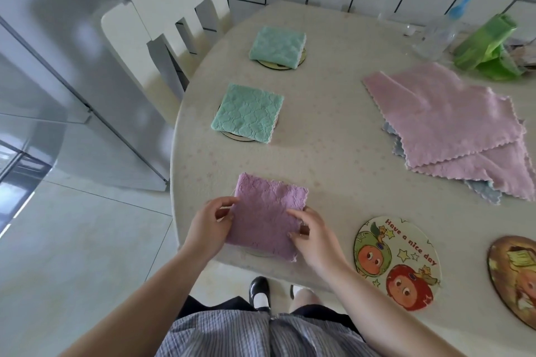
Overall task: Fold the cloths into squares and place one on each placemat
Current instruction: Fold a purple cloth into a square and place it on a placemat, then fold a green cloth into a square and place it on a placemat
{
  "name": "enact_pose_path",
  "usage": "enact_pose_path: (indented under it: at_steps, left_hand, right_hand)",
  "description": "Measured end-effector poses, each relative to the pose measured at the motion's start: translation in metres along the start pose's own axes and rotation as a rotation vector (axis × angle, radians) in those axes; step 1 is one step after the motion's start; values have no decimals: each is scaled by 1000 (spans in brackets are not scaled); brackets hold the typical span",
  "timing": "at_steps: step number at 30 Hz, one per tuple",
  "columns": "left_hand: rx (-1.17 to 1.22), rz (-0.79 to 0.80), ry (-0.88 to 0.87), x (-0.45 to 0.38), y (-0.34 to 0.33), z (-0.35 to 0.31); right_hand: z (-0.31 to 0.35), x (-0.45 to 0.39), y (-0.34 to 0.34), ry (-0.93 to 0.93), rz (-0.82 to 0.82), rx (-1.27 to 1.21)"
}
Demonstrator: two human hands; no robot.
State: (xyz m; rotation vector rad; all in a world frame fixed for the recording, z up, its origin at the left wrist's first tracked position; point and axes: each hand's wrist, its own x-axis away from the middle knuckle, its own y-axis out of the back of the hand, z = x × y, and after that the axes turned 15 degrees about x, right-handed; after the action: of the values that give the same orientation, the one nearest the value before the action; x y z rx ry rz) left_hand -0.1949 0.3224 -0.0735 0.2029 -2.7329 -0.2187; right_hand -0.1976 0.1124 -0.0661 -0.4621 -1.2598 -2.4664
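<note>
Both hands are holding a folded purple cloth over a placemat at the table edge: left hand pinching its left side, right hand pinching its right.

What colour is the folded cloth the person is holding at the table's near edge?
Purple, with an embossed texture: the folded cloth shows best in the head view, held by the left hand and right hand.

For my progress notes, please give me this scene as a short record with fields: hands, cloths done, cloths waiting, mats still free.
left hand: left hand pinches the purple folded cloth at its left edge
right hand: right hand holds its right edge
cloths done: two green folded cloths, each on a round mat
cloths waiting: unfolded pink cloths, stacked
mats free: fruit mat; another mat at the right edge
surface: table
</note>
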Motion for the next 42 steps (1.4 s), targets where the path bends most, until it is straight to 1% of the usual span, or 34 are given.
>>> enact_pose_path:
  at_steps: [8,9,11,13,14,15,17,19,20,23,25,27,29,31,33,35,37,39,42]
  left_hand:
    - [-98,-6,-99,-1,-2,5]
    - [-165,-1,-144,0,-1,7]
    - [-394,45,-306,1,-1,12]
    - [-633,126,-502,1,-3,14]
    - [-728,173,-569,1,-5,12]
    - [-813,222,-598,1,-7,11]
    - [-956,310,-538,-2,-8,10]
    - [-1023,376,-412,-4,-5,13]
    - [-1039,394,-390,-6,-3,15]
    - [-1065,414,-376,-7,-1,15]
    - [-1047,398,-385,-8,-4,12]
    - [-930,339,-450,-7,-8,3]
    - [-753,259,-525,-5,-10,-7]
    - [-590,222,-507,-4,-23,-19]
    - [-503,255,-482,-5,-47,-33]
    - [-469,333,-489,-9,-75,-45]
    - [-423,401,-477,-11,-108,-56]
    - [-381,439,-470,-14,-144,-65]
    - [-430,480,-470,-18,-202,-82]
  right_hand:
    - [0,-1,-4,29,-51,-5]
    - [0,-1,-4,41,-62,20]
    - [0,0,-3,65,-102,132]
    - [0,-1,-4,128,-153,329]
    - [0,-1,-4,172,-153,430]
    - [0,-2,-4,209,-130,521]
    - [-2,-4,-3,229,-42,669]
    - [-9,-6,-1,213,31,771]
    - [-12,-6,1,208,53,804]
    - [-17,-9,2,213,87,842]
    - [-18,-9,5,230,63,799]
    - [-19,-8,11,259,-19,688]
    - [-19,-6,17,260,-160,521]
    - [-26,-5,29,237,-270,364]
    - [-38,-6,44,218,-321,262]
    - [-54,-8,59,219,-357,196]
    - [-74,-9,78,230,-406,167]
    - [-97,-8,103,203,-424,156]
    - [-140,-6,150,142,-414,166]
